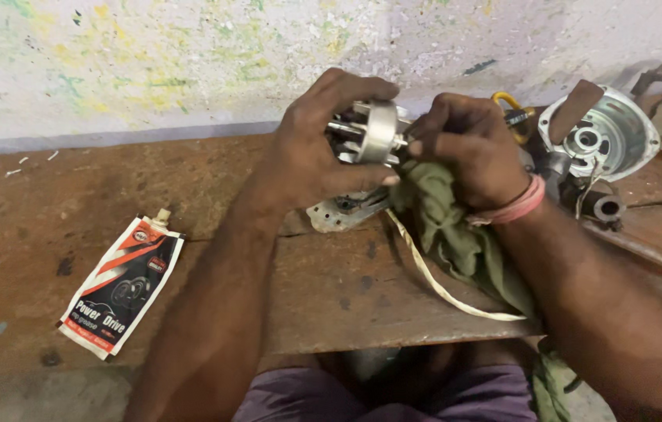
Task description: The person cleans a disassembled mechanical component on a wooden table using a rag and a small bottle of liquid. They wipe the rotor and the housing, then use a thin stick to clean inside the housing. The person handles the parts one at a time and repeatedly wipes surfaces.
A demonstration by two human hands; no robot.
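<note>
My left hand [311, 148] grips a small metal motor part [374, 131] with a round silver disc and a shaft, held above the bench. My right hand [468, 148] is closed on a green cloth [456, 230] and presses it against the shaft end of the part. The cloth hangs down over the bench edge toward my lap. A pale strip [432, 277] trails from under the cloth. A flat metal bracket [343, 211] lies on the bench just below my hands.
A black, red and white grease pouch [120, 289] lies on the worn brown bench [50, 211] at left. A round silver motor housing [601, 141] and other metal parts sit at right. A paint-speckled wall [151, 55] stands behind.
</note>
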